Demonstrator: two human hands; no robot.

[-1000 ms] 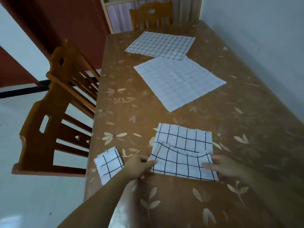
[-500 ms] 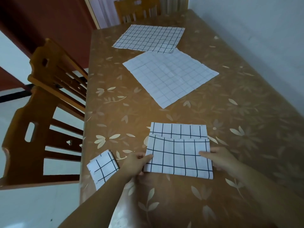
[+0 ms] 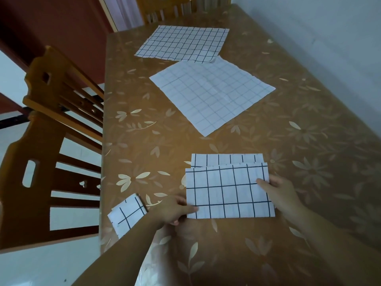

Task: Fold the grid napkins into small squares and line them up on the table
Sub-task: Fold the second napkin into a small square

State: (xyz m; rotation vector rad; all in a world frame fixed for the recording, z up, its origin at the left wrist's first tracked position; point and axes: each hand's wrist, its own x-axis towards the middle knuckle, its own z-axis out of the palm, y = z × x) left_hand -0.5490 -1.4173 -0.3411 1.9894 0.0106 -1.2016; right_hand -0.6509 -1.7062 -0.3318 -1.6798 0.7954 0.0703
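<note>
A white napkin with a dark grid (image 3: 226, 188) lies near the front of the table, its near flap folded almost over the far half. My left hand (image 3: 173, 210) pinches the flap's lower left corner, thumb on top. Holding the flap's right edge is my right hand (image 3: 278, 193), thumb over the cloth. A small folded grid square (image 3: 126, 214) sits at the table's left edge beside my left hand. Two unfolded napkins lie farther back: a pale one (image 3: 212, 91) turned diagonally and a dark-grid one (image 3: 183, 43) behind it.
The brown table with a leaf pattern (image 3: 309, 162) runs along a white wall on the right. A wooden chair (image 3: 51, 145) stands against the left side, and another chair (image 3: 165, 7) is at the far end.
Both hands have carried the near flap farther away from me, so it now covers nearly all of the far half. The flap has flattened out.
</note>
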